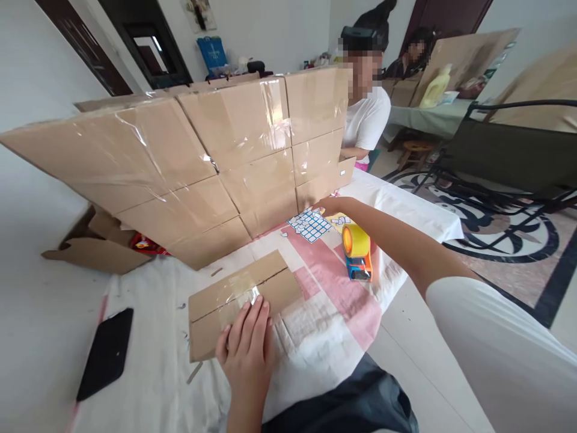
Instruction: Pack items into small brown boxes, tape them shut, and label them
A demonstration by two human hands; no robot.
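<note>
My left hand (pixel 247 337) lies with its fingers stretched out on a flat piece of brown cardboard (pixel 207 304), which has clear tape across its middle seam. Across the table, my right hand (pixel 325 205) is at the far edge of a sheet with a blue grid (pixel 311 227), where small white pieces lie scattered. Blur and its angle hide what those fingers do. A tape dispenser (pixel 359 264) with a roll of yellow tape (pixel 357 240) stands beside the sheet, under my right forearm.
A tall wall of taped cardboard (pixel 256 162) stands along the table's far side. A black phone-like slab (pixel 107 349) lies at the left, near an open carton (pixel 103 246). A person in a white shirt (pixel 367 120) is behind the wall; a folding chair (pixel 518 156) stands right.
</note>
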